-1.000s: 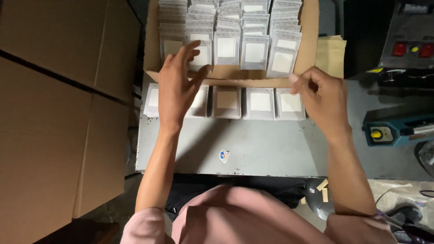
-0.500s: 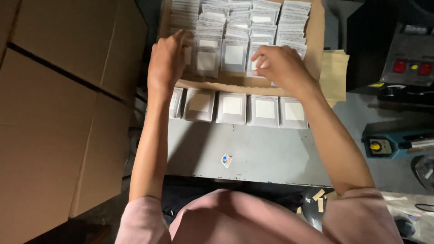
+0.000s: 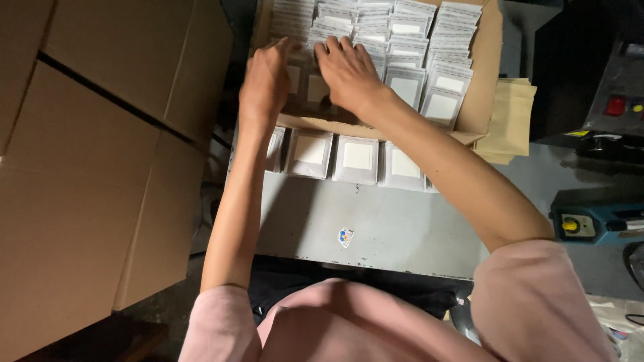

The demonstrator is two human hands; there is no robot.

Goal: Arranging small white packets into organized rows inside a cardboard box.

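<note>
Both hands sat at the top centre of the frame, inside the shallow brown cardboard box (image 3: 484,80) of small grey sachets with white labels (image 3: 406,86). My left hand (image 3: 265,79) lay flat on the leftmost rows, its grip spread; my right hand (image 3: 349,70) pressed down beside it, fingers spread over the sachets, pinching nothing I could see. Below the box, a row of the same sachets (image 3: 357,159) lay on the grey metal table (image 3: 396,224).
</note>
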